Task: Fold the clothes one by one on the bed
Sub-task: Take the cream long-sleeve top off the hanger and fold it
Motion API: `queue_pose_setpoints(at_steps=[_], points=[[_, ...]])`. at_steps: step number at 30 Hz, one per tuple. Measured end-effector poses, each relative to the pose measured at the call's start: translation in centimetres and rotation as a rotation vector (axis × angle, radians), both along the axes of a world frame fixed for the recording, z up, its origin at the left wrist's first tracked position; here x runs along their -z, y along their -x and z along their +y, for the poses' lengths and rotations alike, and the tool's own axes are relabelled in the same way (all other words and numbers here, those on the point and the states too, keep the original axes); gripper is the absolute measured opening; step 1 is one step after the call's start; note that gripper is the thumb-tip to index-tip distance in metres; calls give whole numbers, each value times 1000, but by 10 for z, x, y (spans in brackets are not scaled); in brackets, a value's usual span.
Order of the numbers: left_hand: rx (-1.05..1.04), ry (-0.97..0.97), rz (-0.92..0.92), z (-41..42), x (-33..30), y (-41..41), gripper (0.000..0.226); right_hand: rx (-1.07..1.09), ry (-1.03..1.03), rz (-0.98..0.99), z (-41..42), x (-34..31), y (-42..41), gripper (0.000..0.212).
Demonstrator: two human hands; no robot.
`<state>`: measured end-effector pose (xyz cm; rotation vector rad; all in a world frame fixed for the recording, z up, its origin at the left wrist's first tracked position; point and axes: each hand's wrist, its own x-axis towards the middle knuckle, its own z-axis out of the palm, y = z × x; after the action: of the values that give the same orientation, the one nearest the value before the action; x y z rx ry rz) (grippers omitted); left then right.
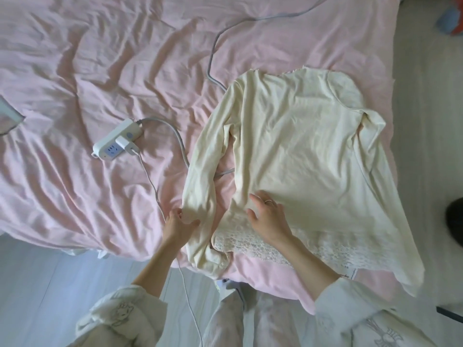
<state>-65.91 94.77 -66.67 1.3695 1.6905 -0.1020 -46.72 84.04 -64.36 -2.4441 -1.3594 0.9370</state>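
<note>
Head view, cream top (295, 146) as landmark, lying flat on the pink bed (100, 83). Nearest, left hand (179, 222) pinches its soft sleeve; right hand (266, 214) presses flat above the lace hem. Beyond, a stiff cable (181, 144) runs beneath the top and may snag the fold.

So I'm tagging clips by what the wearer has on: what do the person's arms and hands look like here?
Both arms wear loose pale pyjama-style sleeves, pushed up the forearms: the left sleeve carries an outlined cartoon cat, the right sleeve a similar outlined drawing. The left hand is bare of jewellery; the right hand has a thin ring.
</note>
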Motion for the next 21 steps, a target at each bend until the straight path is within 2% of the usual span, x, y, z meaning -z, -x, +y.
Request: queue_pose_setpoints(at_steps=[2, 4, 6, 8, 11, 13, 15, 18, 21], points=[[-20, 92, -22, 0, -2, 4, 59, -43, 62, 29, -3, 3, 1, 41], [-16, 76, -34, -1, -9, 6, 52, -27, 86, 65, -5, 1, 0, 38], [-61, 8, -127, -1, -24, 5, 38, 71, 24, 79, 1, -6, 1, 32], [-136, 52, -297, 3, -45, 2, 27, 220, -20, 174, 18, -15, 7, 42], [-33, 373, -485, 8, -72, -2, 50, 530, 14, 618, 51, -23, 24, 55], [104, 615, -562, 10, -81, -4, 48, 751, 103, 952, 65, -24, 29, 44], [226, 750, -606, 10, -85, 3, 45, 802, 137, 1133, 71, -26, 34, 35], [219, 867, -641, 10, -77, 23, 41, 890, 77, 1303, 73, -30, 39, 21], [161, 803, -640, 4, -64, 41, 17, 975, 8, 1473, 75, -35, 39, 29]])
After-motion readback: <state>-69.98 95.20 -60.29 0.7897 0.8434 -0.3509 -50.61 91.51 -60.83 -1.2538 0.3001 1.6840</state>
